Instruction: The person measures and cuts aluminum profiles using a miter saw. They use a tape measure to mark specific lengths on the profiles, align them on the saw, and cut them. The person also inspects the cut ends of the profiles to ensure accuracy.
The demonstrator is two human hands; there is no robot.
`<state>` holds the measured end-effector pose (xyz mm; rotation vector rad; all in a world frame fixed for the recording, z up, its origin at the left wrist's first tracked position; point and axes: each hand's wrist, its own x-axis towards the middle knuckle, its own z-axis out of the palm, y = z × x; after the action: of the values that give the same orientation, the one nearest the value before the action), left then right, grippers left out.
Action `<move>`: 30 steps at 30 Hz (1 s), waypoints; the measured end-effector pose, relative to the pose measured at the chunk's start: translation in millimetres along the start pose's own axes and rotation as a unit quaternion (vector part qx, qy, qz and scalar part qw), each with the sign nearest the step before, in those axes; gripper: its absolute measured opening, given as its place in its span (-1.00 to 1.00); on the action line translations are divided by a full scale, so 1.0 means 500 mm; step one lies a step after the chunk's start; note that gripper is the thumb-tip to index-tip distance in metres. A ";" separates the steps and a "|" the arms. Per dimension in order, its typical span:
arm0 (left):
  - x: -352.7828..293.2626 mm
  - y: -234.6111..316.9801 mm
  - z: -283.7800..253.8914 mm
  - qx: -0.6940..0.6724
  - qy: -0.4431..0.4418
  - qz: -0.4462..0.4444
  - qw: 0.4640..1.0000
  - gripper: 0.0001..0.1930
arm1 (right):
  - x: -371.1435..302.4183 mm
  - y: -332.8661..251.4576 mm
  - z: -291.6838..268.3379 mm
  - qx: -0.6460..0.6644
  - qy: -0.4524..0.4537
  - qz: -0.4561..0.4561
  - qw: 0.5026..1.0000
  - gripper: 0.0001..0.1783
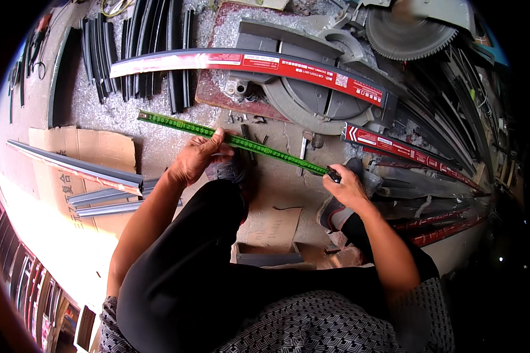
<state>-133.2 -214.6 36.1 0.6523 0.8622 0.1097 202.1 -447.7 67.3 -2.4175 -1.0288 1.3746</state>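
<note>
A green tape measure (265,150) is drawn out slantwise between my two hands, its free end pointing up and to the left. My left hand (197,156) pinches the blade partway along, thumb on top. At the blade's right end my right hand (346,187) is closed round the dark case, most of which the fingers hide. Beyond the tape lies a long profile with a red and white film (300,72), resting across the grey base of a miter saw (318,100). Neither hand touches that profile.
The saw's round toothed blade (409,38) shows at the upper right. Several dark strips (150,47) lie at the upper left. Grey profiles (76,167) rest on cardboard (88,141) at left. More red-filmed profiles (412,153) are stacked at right, near my shoes.
</note>
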 end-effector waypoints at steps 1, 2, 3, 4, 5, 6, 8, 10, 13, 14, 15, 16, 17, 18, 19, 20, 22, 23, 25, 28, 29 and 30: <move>0.000 -0.011 0.006 0.064 -0.011 0.028 0.997 -0.42 | 0.008 0.004 0.009 0.000 -0.005 -0.004 1.000 -0.44; 0.002 -0.014 0.022 0.127 -0.021 0.057 0.990 -0.41 | 0.011 -0.007 0.013 0.029 -0.027 0.019 0.999 -0.43; 0.002 -0.016 0.038 0.190 -0.026 0.086 0.978 -0.40 | 0.014 -0.017 0.018 0.022 -0.030 0.022 0.999 -0.43; 0.007 -0.010 0.048 0.175 -0.031 0.046 0.983 -0.40 | 0.016 -0.026 0.021 0.015 -0.033 0.025 0.999 -0.42; 0.005 -0.004 0.056 0.161 -0.030 0.004 0.987 -0.40 | 0.017 -0.039 0.026 0.023 -0.041 0.030 0.998 -0.43; 0.008 -0.007 0.058 0.158 -0.036 -0.018 0.987 -0.40 | 0.019 -0.051 0.029 0.030 -0.049 0.034 0.998 -0.44; 0.011 -0.013 0.056 0.159 -0.062 -0.041 0.985 -0.39 | 0.024 -0.052 0.041 0.039 -0.047 0.032 0.998 -0.45; 0.014 -0.024 0.044 0.164 -0.104 -0.043 0.980 -0.37 | 0.033 -0.036 0.063 0.043 -0.028 0.018 0.999 -0.46; 0.004 -0.032 0.045 0.206 -0.108 -0.045 0.971 -0.35 | 0.044 -0.045 0.064 0.063 -0.049 0.034 0.996 -0.44; 0.002 -0.029 0.045 0.219 -0.119 -0.043 0.967 -0.35 | 0.045 -0.041 0.064 0.068 -0.043 0.032 0.996 -0.44; 0.003 -0.029 0.044 0.216 -0.120 -0.050 0.968 -0.36 | 0.045 -0.035 0.067 0.061 -0.033 0.033 0.997 -0.45; 0.005 -0.032 0.042 0.214 -0.121 -0.056 0.968 -0.38 | 0.046 -0.027 0.074 0.054 -0.022 0.033 0.998 -0.46; 0.010 -0.034 0.039 0.211 -0.122 -0.061 0.968 -0.39 | 0.048 -0.019 0.079 0.046 -0.010 0.032 0.998 -0.46; 0.014 -0.037 0.035 0.201 -0.100 -0.068 0.972 -0.43 | 0.049 -0.011 0.083 0.037 0.002 0.031 0.999 -0.47; 0.019 -0.041 0.030 0.190 -0.079 -0.075 0.976 -0.47 | 0.049 -0.002 0.086 0.035 0.009 0.029 0.999 -0.48; 0.024 -0.038 0.028 0.179 -0.058 -0.082 0.979 -0.50 | 0.047 0.005 0.087 0.033 0.016 0.028 0.999 -0.48; 0.033 -0.023 0.013 0.268 -0.017 0.051 0.962 -0.59 | 0.047 0.019 0.087 0.014 0.019 0.025 0.999 -0.49; 0.037 -0.009 0.009 0.311 0.004 0.118 0.943 -0.63 | 0.048 0.023 0.084 -0.001 0.015 0.023 1.000 -0.49; 0.053 0.021 -0.005 0.379 0.145 0.173 0.898 -0.74 | 0.053 0.036 0.090 -0.044 0.027 0.008 0.999 -0.47; 0.073 0.117 -0.005 0.554 0.245 0.283 0.743 -0.63 | 0.062 0.066 0.113 -0.101 0.066 0.000 0.993 -0.40; 0.080 0.141 -0.025 0.631 0.265 0.330 0.651 -0.54 | 0.064 0.063 0.114 -0.097 0.067 0.007 0.993 -0.38; 0.086 0.165 -0.030 0.669 0.276 0.329 0.607 -0.41 | 0.064 0.068 0.116 -0.095 0.070 0.018 0.993 -0.36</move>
<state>-102.3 -126.2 47.3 2.4894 1.1799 0.3503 182.3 -462.8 -2.9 -2.6363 -1.1306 1.1458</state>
